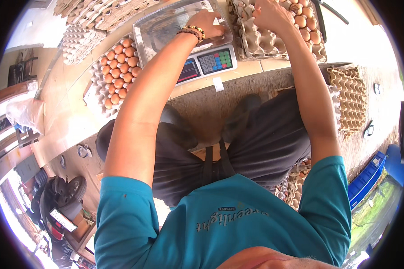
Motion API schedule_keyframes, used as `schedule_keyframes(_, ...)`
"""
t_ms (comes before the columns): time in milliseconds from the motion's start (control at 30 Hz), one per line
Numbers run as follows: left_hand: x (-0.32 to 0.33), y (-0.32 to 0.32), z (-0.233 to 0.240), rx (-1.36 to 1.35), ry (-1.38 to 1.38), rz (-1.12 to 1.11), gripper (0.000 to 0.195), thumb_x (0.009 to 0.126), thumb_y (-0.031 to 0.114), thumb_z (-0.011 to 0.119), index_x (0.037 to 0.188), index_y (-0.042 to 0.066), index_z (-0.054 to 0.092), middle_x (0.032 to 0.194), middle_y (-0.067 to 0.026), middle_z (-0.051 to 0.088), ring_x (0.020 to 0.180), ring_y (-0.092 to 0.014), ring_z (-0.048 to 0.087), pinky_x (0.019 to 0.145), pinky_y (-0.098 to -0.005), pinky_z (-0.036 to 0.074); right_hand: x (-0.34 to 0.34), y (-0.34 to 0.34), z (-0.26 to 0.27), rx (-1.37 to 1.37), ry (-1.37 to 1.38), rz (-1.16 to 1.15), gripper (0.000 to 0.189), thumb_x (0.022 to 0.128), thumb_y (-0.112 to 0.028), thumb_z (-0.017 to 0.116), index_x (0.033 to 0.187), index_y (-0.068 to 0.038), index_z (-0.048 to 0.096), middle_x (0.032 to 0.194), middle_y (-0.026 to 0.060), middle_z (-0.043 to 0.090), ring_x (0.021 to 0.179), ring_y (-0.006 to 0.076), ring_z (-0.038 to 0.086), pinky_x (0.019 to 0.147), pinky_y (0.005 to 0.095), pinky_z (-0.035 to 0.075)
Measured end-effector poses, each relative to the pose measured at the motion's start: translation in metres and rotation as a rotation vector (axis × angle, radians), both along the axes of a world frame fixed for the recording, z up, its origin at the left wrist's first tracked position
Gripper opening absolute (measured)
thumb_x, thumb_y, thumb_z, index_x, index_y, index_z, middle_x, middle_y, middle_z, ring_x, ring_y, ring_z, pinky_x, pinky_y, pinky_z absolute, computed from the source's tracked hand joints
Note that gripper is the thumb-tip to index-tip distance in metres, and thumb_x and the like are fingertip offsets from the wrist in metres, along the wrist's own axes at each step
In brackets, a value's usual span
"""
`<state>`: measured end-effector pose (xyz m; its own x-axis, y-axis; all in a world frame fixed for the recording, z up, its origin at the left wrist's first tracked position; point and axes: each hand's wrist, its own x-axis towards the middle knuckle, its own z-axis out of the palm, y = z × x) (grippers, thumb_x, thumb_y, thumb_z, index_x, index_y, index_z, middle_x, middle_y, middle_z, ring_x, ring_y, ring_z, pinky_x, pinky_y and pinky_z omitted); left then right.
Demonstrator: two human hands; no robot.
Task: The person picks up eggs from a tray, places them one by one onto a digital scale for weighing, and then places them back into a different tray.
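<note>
A clear plastic tub [158, 25] sits on a digital scale [219, 62] with a keypad. My left hand [207, 25], a beaded bracelet at its wrist, reaches over the tub's right side with fingers apart; no held thing shows. Right of the scale is a stack of cardboard egg trays [267, 43], whose top one has brown eggs [301, 22] on its right side. Over this stack, at the picture's top edge, is my right hand [274, 16]; its fingertips are partly hidden, and whether they grip anything is unclear. A tray of brown eggs [119, 70] lies left of the scale.
More empty egg trays [80, 42] are piled at the upper left. Another tray stack [348, 97] stands right of my knee, and trays [294, 188] lie beside my right thigh. A motorcycle [59, 201] is at the lower left, a blue container [367, 180] at the right.
</note>
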<state>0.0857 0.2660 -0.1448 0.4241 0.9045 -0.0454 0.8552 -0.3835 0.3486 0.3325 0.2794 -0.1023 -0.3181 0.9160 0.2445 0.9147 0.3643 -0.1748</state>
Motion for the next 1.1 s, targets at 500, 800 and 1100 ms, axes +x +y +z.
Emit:
schedule_keyframes(500,-0.014,-0.012,-0.017,0.045,-0.036,-0.023,0.027,0.076,0.028,0.066,0.095,0.011,0.073,0.092,-0.0175,0.07,0.09,-0.038,0.066,0.079,-0.047,0.054,-0.012,0.006,-0.004,-0.089,-0.029,-0.056,0.022,0.074,-0.025,0.064,0.082,-0.006,0.072,0.086,0.0193,0.07,0.084,0.0363,0.069,0.074,0.0452,0.056)
schedule_keyframes(800,-0.27,-0.101,0.07,-0.202,-0.073,0.155,0.04,0.084,0.026,0.076,0.117,0.008,0.066,0.1,-0.008,0.07,0.096,-0.019,0.066,0.089,-0.0329,0.051,-0.007,-0.007,0.027,-0.305,-0.023,-0.155,0.03,0.074,-0.022,0.072,0.104,-0.016,0.069,0.102,0.0104,0.071,0.099,0.031,0.067,0.083,0.0431,0.051)
schedule_keyframes(1100,-0.458,-0.25,-0.024,-0.127,-0.233,1.075,0.051,0.069,0.033,0.084,0.108,0.008,0.063,0.096,-0.0114,0.07,0.086,-0.019,0.067,0.077,-0.0328,0.054,0.01,0.018,0.03,-0.518,0.109,-0.17,0.047,0.068,-0.029,0.08,0.107,-0.006,0.068,0.094,0.0084,0.069,0.084,0.0163,0.065,0.071,0.0306,0.05)
